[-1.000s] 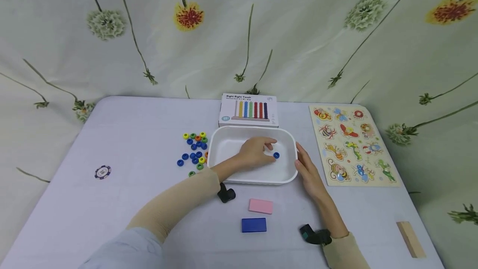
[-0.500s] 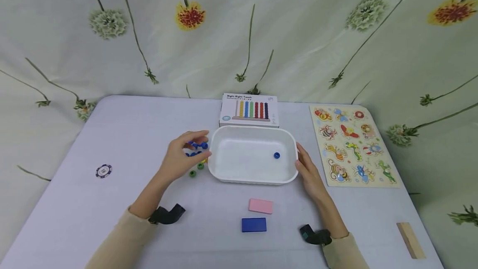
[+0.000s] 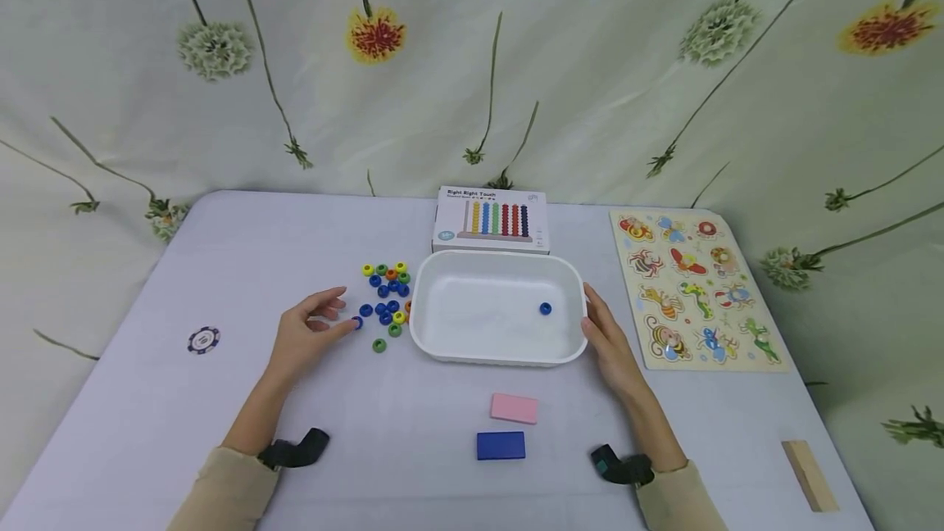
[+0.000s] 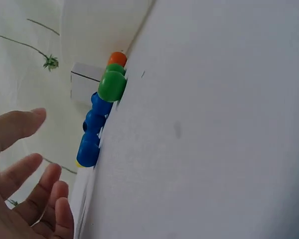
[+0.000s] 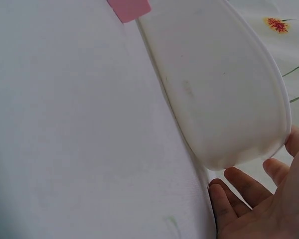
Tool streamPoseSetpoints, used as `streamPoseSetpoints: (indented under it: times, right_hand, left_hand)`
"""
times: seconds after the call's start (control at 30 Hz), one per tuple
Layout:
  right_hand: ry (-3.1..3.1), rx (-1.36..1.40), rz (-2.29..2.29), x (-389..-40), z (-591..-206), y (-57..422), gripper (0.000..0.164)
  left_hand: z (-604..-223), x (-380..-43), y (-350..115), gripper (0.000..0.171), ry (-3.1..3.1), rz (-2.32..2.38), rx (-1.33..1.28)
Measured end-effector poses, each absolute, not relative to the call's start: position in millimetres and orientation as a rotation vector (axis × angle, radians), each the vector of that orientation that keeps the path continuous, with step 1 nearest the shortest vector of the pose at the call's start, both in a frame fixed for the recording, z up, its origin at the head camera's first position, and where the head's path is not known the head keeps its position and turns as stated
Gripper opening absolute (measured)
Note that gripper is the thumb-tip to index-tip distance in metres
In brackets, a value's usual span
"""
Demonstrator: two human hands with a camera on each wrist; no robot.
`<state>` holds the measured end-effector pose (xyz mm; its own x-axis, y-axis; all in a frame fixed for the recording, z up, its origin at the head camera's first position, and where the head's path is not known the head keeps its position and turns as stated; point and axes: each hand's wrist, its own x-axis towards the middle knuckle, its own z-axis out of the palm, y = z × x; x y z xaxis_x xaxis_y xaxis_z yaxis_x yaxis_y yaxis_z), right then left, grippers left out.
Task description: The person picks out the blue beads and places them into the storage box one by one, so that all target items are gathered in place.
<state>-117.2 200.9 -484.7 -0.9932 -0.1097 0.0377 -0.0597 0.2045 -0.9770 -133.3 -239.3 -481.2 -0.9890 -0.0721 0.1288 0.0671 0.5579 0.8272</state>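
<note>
Blue, green, yellow and orange beads (image 3: 379, 309) lie scattered on the white tablecloth, left of a white tray (image 3: 472, 359). My left hand (image 3: 306, 333) is at the left edge of this group, its thumb tip overlapping the outermost blue bead (image 3: 359, 323) in the head view. In the left wrist view its fingers (image 4: 40, 191) and thumb are spread apart with nothing between them, beside blue beads (image 4: 89, 151). Inside the tray, toward its right end, sits one blue bead (image 3: 546, 309). My right hand (image 3: 610, 342) rests against the tray's right end, fingers loosely extended along the outer wall.
A boxed toy (image 3: 490, 220) stands behind the tray. To the right lies an insect puzzle board (image 3: 696, 289), with a wooden block (image 3: 810, 475) nearer. A pink block (image 3: 514, 408) and a blue block (image 3: 501, 446) lie in front; a poker chip (image 3: 203, 340) is at left.
My left hand has moved out of the tray leftward, over the beads, to their left edge. The blue bead stays in the tray. My right hand keeps its place.
</note>
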Motion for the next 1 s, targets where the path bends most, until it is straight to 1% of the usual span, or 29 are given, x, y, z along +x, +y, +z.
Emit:
streamPoseSetpoints:
  times: [0.27,0.43,0.7,0.83,0.97,1.0]
  right_hand:
    - [2.402,-0.165,-1.953,-116.9,-484.1,200.2,0.047]
    - [2.385,-0.166,-1.953,-115.7,-479.9,199.5,0.047]
    - [2.396,-0.182,-1.94,-108.9,-460.6,192.8,0.05]
    - [2.399,-0.174,-1.939,-108.2,-458.1,191.7,0.05]
    - [2.399,-0.163,-1.941,-109.4,-459.8,192.2,0.049]
    - [2.397,-0.164,-1.947,-110.0,-460.7,192.5,0.049]
  left_hand:
    - [-485.6,-128.3,-237.2,0.052,-2.745,-1.25,0.044]
    - [-489.5,-127.6,-234.2,0.043,-2.749,-1.106,-0.001]
    - [-490.1,-131.8,-231.0,0.028,-2.8,-0.98,-0.016]
    - [-472.2,-136.7,-230.4,0.028,-2.875,-1.046,0.002]
    - [-439.5,-143.3,-217.2,0.034,-2.847,-1.189,0.029]
    - [-430.5,-145.2,-210.2,0.036,-2.829,-1.23,0.0]
